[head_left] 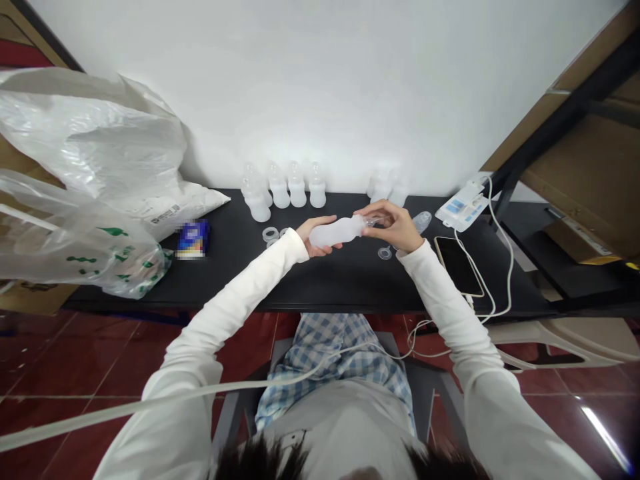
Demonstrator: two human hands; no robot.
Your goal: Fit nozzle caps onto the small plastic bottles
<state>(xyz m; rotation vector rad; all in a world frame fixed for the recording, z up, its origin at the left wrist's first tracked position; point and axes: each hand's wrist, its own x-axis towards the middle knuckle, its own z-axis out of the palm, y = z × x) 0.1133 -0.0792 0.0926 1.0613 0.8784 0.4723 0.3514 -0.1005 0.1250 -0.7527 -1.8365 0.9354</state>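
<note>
A frosted white baby bottle [334,233] lies tilted sideways over the black table. My left hand [305,235] is wrapped round its body near the base. At the other end, my right hand [401,229] has its fingers closed on the bottle's clear top [371,221]; the fingers partly cover it. White rings [271,234] lie beside my left wrist, some of them hidden. Below my right hand is a small clear round piece [385,253], and a clear plastic piece [423,221] lies just right of that hand.
Several capped bottles [297,188] stand along the wall, with another group [383,187] to the right. Plastic bags [95,153] and a blue packet [194,238] are at the left. A power strip [463,205], phone [459,267] and white cables [507,267] lie on the right.
</note>
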